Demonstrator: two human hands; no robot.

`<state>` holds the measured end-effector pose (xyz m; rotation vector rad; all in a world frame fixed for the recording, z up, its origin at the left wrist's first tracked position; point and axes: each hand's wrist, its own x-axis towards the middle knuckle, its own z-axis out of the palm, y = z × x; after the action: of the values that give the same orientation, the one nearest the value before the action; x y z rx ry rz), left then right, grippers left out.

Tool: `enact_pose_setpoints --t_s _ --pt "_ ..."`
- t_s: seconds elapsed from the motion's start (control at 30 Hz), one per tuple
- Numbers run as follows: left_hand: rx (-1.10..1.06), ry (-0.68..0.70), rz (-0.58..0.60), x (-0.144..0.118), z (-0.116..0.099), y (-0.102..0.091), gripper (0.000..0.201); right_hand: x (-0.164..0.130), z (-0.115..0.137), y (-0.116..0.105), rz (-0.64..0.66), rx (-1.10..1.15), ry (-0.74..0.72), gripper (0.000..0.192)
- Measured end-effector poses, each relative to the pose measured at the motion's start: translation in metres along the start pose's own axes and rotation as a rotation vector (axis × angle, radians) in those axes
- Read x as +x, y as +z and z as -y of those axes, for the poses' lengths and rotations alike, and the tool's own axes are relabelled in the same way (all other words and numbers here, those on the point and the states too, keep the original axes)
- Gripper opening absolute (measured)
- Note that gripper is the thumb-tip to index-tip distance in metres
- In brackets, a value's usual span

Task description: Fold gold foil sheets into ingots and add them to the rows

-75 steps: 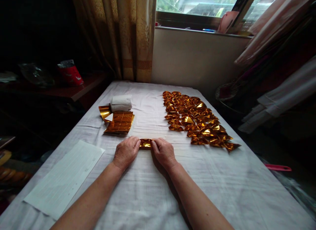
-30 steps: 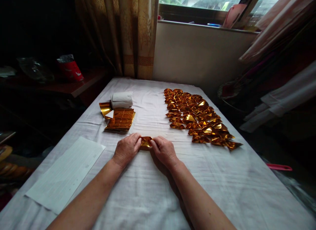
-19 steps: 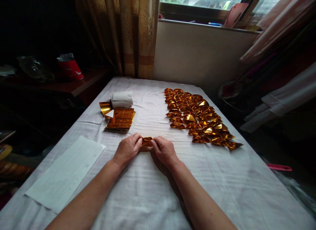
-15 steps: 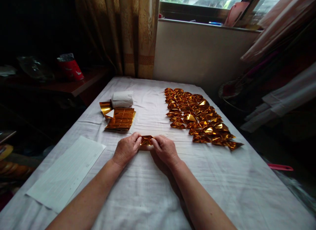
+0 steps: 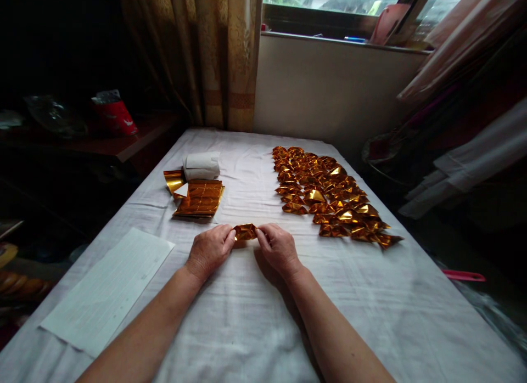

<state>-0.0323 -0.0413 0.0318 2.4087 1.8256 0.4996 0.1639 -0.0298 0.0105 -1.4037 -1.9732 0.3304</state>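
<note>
A small folded gold foil paper [image 5: 245, 232], shaped like an ingot, is held just above the white cloth. My left hand [image 5: 211, 250] pinches its left end between thumb and fingers. At the opposite end, my right hand [image 5: 278, 248] grips the tip in the same way. Beyond my left hand lies a stack of gold foil sheets [image 5: 201, 198], creased in a grid. Off to the right, rows of finished-looking folded gold foil pieces [image 5: 329, 188] cover part of the cloth. The fingers' undersides are hidden.
A white cloth covers the table [image 5: 230, 317]. Behind the foil stack sits a white roll [image 5: 201, 165]. A pale printed sheet [image 5: 109, 292] lies at the left. A red container [image 5: 117, 118] stands on a dark side table. Clothes [image 5: 486, 158] hang at the right.
The fingers of my right hand have slid outward to the tip of the foil piece, showing more of it. Its middle looks more opened out. The view has shifted slightly.
</note>
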Motion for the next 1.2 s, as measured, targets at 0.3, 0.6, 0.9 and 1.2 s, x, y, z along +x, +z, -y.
enact_pose_setpoints --t_s 0.3,0.6,0.9,1.2 --pt "-0.054 0.058 -0.071 0.000 0.004 0.014 0.026 0.000 0.002 0.001 0.055 0.063 -0.016 0.021" --pt "-0.183 -0.050 0.052 0.001 -0.006 0.003 0.026 0.003 -0.013 -0.014 -0.077 0.029 0.081 0.019" --pt "-0.180 -0.024 0.040 0.000 -0.004 0.004 0.029 0.000 -0.056 -0.062 -0.285 -0.330 0.218 0.023" --pt "-0.185 -0.010 0.049 0.000 0.001 0.005 0.029 -0.004 -0.073 -0.077 -0.289 -0.554 0.265 0.020"
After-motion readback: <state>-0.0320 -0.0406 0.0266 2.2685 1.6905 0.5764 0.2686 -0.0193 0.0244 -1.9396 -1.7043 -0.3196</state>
